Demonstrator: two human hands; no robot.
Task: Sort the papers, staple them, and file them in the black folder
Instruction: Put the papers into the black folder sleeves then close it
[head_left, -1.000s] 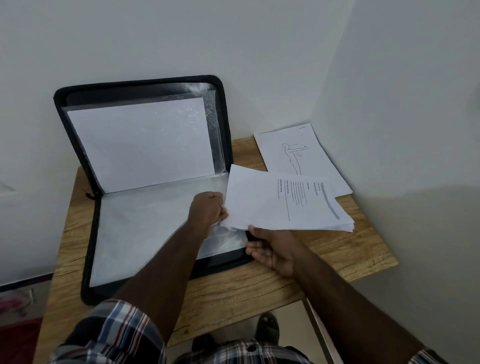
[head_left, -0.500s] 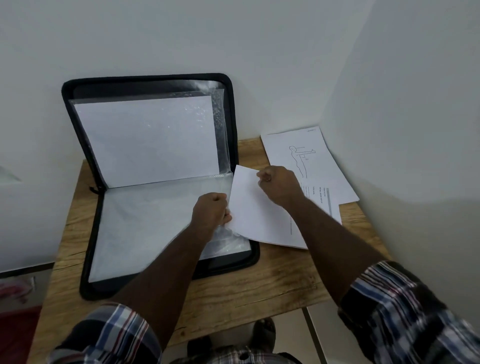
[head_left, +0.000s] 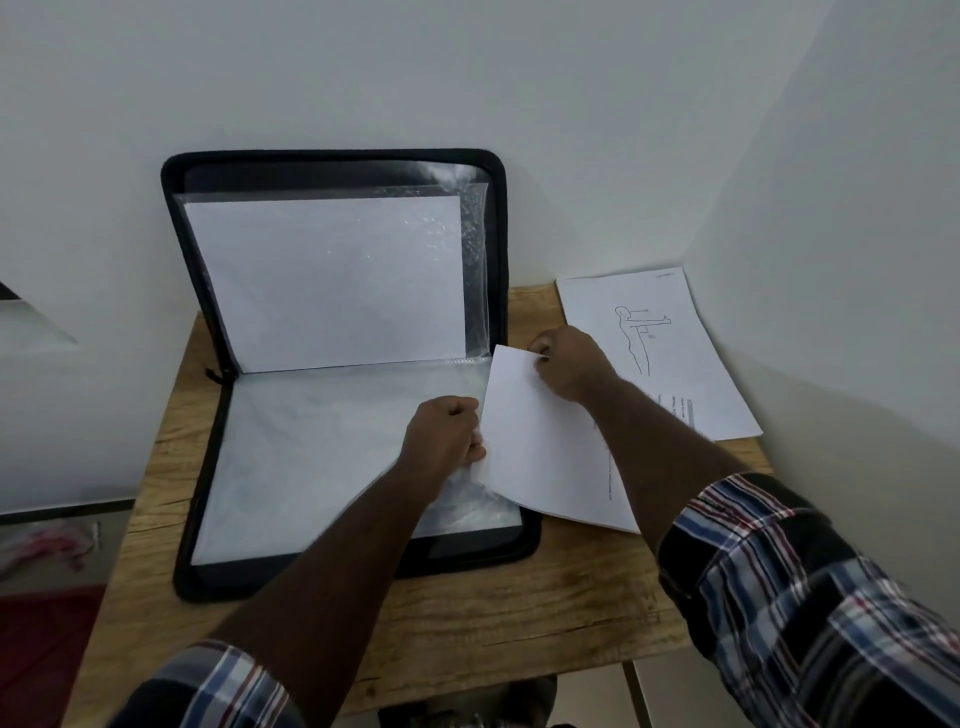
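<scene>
The black folder (head_left: 208, 467) lies open on the wooden table, its lid leaning against the wall with a white sheet inside a clear sleeve (head_left: 332, 280). On the lower half my left hand (head_left: 447, 431) pinches the right edge of a clear plastic sleeve (head_left: 311, 452). My right hand (head_left: 566, 364) grips the top edge of a paper set (head_left: 540, 441) that lies tilted across the folder's right edge, its left edge at the sleeve's mouth. Whether the set is stapled is hidden.
Another printed sheet with a line drawing of a figure (head_left: 660, 343) lies in the table's back right corner against the wall. The wooden table (head_left: 519, 613) has bare wood in front of the folder. Walls close in behind and to the right.
My right hand left the bottom edge of the paper set and went over to its top edge. The set dropped from lifted to lying across the folder's right edge. The left hand stayed.
</scene>
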